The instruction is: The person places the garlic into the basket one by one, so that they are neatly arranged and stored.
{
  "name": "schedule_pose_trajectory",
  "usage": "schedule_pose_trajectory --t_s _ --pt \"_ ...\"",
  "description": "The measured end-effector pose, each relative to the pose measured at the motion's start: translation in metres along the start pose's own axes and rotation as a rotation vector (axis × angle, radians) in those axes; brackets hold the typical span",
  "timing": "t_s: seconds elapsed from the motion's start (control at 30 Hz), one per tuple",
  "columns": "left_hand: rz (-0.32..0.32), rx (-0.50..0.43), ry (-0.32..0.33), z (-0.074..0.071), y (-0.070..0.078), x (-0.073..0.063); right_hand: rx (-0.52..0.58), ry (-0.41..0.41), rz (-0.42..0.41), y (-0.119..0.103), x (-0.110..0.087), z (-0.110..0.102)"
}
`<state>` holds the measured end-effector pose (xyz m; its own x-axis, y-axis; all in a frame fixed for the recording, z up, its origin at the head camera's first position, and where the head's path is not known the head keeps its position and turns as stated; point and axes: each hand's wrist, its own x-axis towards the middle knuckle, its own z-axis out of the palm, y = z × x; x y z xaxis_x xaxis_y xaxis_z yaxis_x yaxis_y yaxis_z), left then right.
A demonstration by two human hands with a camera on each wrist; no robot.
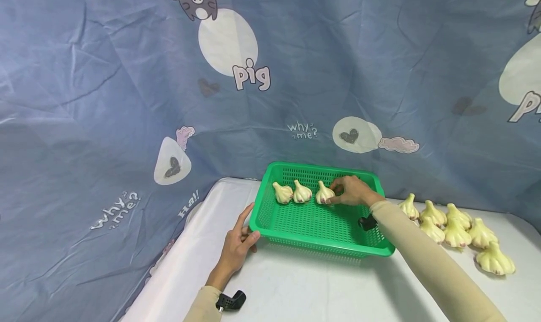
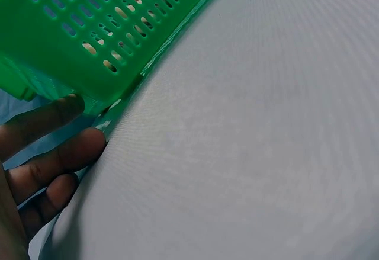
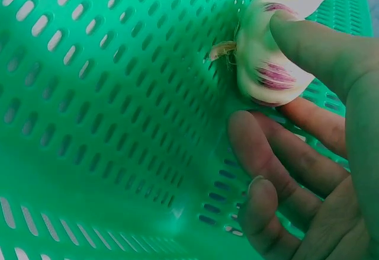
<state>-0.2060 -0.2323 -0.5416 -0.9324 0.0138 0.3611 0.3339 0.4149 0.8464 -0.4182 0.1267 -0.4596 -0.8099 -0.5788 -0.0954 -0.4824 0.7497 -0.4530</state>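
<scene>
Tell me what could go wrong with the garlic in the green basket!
The cream-and-purple, round garlic bulb might slip, since the right hand only pinches its sides. The left hand grips a corner of the rectangular green plastic basket, so a tug could perhaps jostle the two similar bulbs inside.

A rectangular green plastic basket (image 1: 313, 239) with slotted walls and floor sits upright near the far edge of the white tabletop (image 1: 313, 291). Inside, three pale garlic bulbs (image 1: 302, 193), purple streaks showing, line up along its far side, starting near the far left corner, stems toward the far edge. The right hand (image 1: 353, 190) pinches the rightmost. More loose bulbs (image 1: 456, 233) cluster toward the tabletop's far right corner.
</scene>
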Motion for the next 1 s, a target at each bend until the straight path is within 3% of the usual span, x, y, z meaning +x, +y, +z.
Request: schedule_pose_trajectory --t_s 0.53,1.0 --pt "0.026 0.001 -0.009 -0.001 -0.002 0.0 -0.033 -0.016 -0.015 -0.001 -0.002 -0.001" --pt "0.022 0.006 0.006 0.0 0.0 -0.002 -0.121 0.1 0.022 -0.009 -0.016 -0.007"
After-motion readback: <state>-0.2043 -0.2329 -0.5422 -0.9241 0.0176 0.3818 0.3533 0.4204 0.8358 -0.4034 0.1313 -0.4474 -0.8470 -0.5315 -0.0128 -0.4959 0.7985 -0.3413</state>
